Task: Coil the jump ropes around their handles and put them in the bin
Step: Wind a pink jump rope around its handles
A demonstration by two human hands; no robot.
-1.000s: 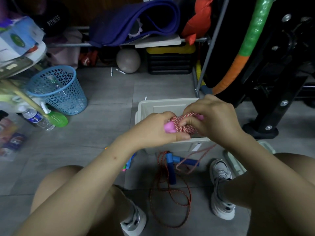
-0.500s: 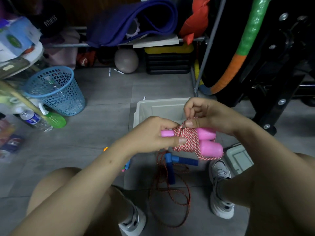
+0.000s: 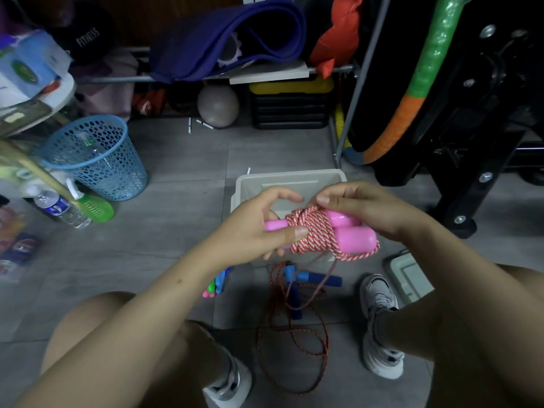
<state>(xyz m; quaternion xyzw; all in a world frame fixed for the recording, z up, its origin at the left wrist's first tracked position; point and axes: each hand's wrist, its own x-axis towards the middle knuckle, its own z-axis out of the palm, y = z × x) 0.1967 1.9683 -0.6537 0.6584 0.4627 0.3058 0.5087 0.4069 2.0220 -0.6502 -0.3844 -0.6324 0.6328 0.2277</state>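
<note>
Bundle lowered slightly toward bin (image 3: pixel 290 179) since half a second ago.
Our left hand (image 3: pixel 259 228) grips pink handles (image 3: pixel 350 231); right hand (image 3: pixel 353 206) pinches rope coil (image 3: pixel 312 231); loose tail could unravel if released.

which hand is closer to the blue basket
Left. The left hand grips the pink handles on the side toward the blue basket; the right hand is farther off.

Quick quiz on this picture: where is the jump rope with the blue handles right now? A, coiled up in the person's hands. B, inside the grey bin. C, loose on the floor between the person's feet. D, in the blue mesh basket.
C: the blue-handled jump rope lies uncoiled on the floor in front of the grey bin, while the left hand and right hand hold the pink-handled rope.
</note>
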